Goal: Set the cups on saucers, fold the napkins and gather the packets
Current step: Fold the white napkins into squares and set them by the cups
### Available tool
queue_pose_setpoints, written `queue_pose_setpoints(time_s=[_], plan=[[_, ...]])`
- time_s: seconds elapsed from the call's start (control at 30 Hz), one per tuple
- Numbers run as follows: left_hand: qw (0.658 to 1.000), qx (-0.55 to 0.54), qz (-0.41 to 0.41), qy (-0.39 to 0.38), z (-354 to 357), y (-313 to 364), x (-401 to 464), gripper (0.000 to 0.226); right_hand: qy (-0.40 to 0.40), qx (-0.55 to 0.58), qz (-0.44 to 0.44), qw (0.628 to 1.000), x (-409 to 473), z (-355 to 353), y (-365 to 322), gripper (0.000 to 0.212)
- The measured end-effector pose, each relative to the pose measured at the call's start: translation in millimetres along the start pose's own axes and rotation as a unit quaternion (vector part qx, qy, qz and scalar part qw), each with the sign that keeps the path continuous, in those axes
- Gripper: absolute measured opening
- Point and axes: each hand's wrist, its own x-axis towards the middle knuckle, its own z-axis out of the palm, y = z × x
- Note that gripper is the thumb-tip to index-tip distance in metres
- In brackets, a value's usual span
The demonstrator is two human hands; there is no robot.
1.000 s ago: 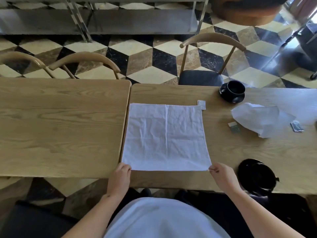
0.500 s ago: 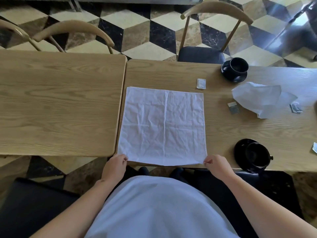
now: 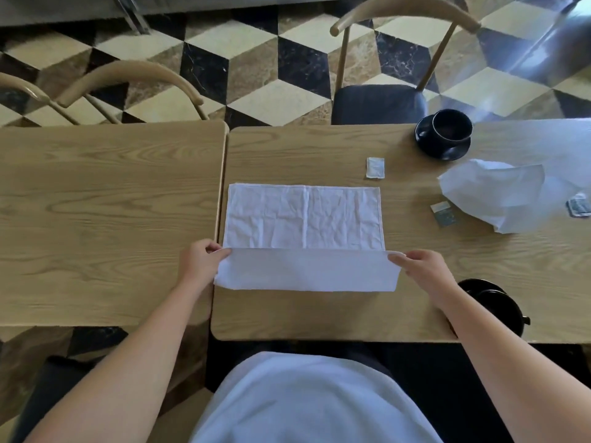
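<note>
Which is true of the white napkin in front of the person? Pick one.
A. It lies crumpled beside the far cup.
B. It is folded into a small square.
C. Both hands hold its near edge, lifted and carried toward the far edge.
C: the left hand and right hand each pinch a corner of the white napkin, its near part doubled over.

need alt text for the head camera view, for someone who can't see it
Both hands, left hand and right hand, pinch the near corners of a white napkin on a wooden table, folding its near edge away. To the right lie a crumpled napkin, small packets and two black cups on saucers.
</note>
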Motion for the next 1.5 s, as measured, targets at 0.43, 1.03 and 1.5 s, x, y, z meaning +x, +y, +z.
queue_pose_setpoints(time_s=[0.43,1.03,1.5], plan=[[0.993,-0.109,-0.033,-0.003,6.4,62.9,106.3,0.005,0.040,0.103,0.023,0.994,93.3,-14.9,-53.2,0.010],[0.989,-0.080,-0.126,0.018,38.9,65.0,182.9,0.022,0.052,0.068,0.065,0.994,178.3,7.9,-94.5,0.016],[0.987,-0.101,-0.120,0.025,46.7,63.1,192.1,0.024,0.056,0.064,0.093,0.992,192.9,13.7,-99.3,0.009]])
